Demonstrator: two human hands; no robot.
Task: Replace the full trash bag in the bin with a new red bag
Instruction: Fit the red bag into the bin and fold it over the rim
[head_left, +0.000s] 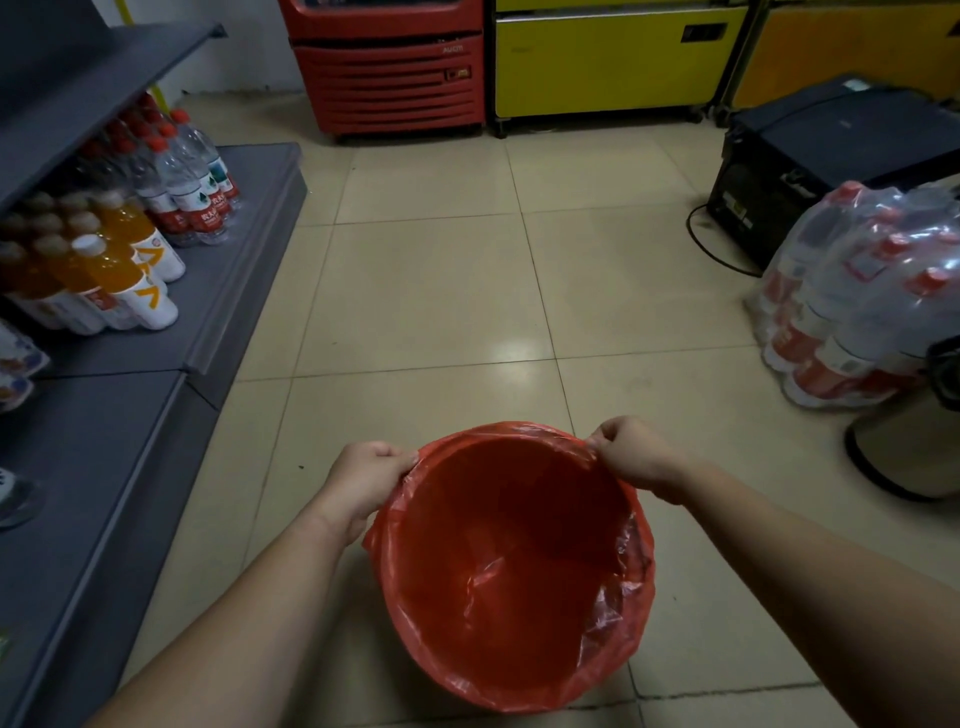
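Fingers of both hands were curled tight, each pinching the thin film of the red bag at its mouth. Left hand gripped the bag's edge on the left side of the rim, thumb on top, fingers tucked under the plastic. Right hand pinched the far-right edge between thumb and forefinger, other fingers folded in; no gap visible in either grip.

Red bag sat in the bin, on the tiled floor between the forearms, mouth spread round and open, inside looked empty. Bin itself was fully covered by plastic, so its colour and rim could not be told. Near side of the film was already folded down over the outside; right side still bunched and wrinkled.

Step judged: fitting the new liner, late in the task. No full bag in view. Next move likely calls for pulling the far edge down over the rim and smoothing the loose right side, gently, since the film looked thin enough to tear.

Further off: shelf with orange drink bottles and water bottles on the left, wrapped bottle pack on the right, red cooler at the back.
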